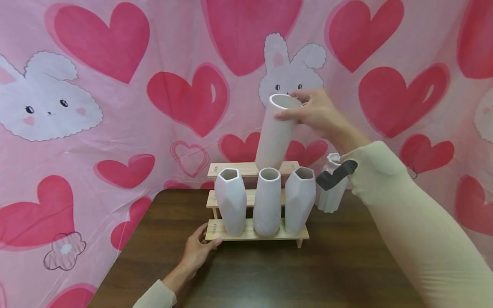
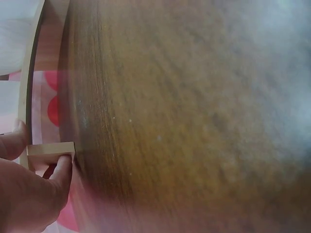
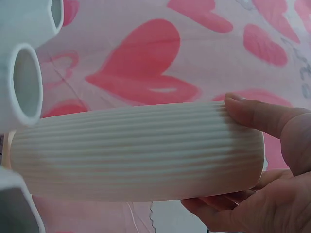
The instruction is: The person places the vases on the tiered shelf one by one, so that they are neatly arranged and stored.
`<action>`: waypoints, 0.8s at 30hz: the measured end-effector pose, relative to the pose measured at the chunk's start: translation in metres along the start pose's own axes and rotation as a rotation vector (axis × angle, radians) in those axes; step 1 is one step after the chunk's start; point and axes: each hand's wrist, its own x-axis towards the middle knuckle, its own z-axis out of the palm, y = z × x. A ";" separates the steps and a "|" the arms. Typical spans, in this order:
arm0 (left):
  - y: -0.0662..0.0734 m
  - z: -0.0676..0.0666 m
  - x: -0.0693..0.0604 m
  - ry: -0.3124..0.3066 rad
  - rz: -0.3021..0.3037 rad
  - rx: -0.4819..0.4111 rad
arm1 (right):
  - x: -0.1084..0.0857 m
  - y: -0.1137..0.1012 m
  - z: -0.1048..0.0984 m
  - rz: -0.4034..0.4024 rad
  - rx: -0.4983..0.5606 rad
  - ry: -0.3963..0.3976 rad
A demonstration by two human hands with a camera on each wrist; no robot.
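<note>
My right hand [image 1: 313, 111] grips a white ribbed vase [image 1: 275, 139] near its rim, thumb on one side and fingers on the other. The vase leans slightly, its base at the top step of a wooden tiered stand [image 1: 231, 170]; whether it touches is unclear. In the right wrist view its ribs [image 3: 141, 150] run lengthwise. At the left end of the bottom step, my left hand [image 1: 198, 248] holds the stand, thumb at the board and fingers at the leg [image 2: 51, 149]. On that step stand a faceted vase [image 1: 231, 201], a rounded vase [image 1: 267, 203] and another faceted vase [image 1: 299, 201].
Behind the right forearm, a white fluted vase [image 1: 330, 201] stands on the dark wooden table [image 1: 269, 278], to the right of the stand. A pink cloth [image 1: 173, 38] with hearts and rabbits hangs behind the table. A dark strap [image 1: 337, 175] sticks out from the right sleeve.
</note>
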 end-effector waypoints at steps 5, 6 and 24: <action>-0.001 -0.001 0.000 -0.005 0.001 -0.009 | 0.006 -0.004 0.023 -0.032 0.030 -0.034; -0.001 -0.001 0.000 -0.006 0.002 -0.009 | 0.007 -0.004 0.028 -0.037 0.043 -0.043; -0.001 0.002 0.000 0.021 -0.008 0.020 | 0.014 0.005 0.087 -0.025 0.006 -0.155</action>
